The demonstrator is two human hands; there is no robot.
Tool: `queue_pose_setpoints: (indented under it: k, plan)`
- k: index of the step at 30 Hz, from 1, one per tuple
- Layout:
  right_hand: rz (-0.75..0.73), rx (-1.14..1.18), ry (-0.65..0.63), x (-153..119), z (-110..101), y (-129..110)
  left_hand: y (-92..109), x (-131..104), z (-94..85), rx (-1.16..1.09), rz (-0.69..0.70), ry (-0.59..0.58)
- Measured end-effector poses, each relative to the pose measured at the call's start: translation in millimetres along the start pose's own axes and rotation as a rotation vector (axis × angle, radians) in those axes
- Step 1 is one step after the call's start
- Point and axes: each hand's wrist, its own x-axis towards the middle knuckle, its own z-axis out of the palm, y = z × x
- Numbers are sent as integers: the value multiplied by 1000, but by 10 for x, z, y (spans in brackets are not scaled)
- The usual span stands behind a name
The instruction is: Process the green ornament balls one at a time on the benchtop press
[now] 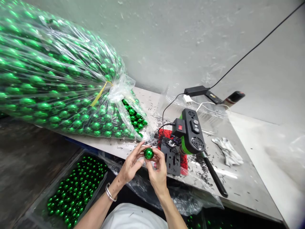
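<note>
A shiny green ball is held up between my two hands, above the front edge of the table. My left hand has its fingers curved around the ball's left side. Thumb and fingers of my right hand close on it from the right. Just beyond my right hand stands a small black and green machine with a red switch, a black slotted base plate and a long black handle. Under the plate shows a red mat.
A big clear bag of green balls, tied with yellow string, lies at the left; its mouth spills several balls. Below it sits a clear bin of green balls. White gloves, a power adapter and black scraps lie on the table.
</note>
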Motion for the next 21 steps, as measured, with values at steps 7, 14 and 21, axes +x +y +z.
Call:
queue_pose_setpoints:
  k: [7, 14, 21]
  plan:
    - [14, 15, 5, -31, -14, 47, -29, 29, 68, 27, -103, 82]
    - [177, 136, 40, -110, -13, 65, -108, 14, 59, -7, -78, 85]
    - [361, 261, 109, -125, -36, 74, -125, 27, 82, 21, -82, 128]
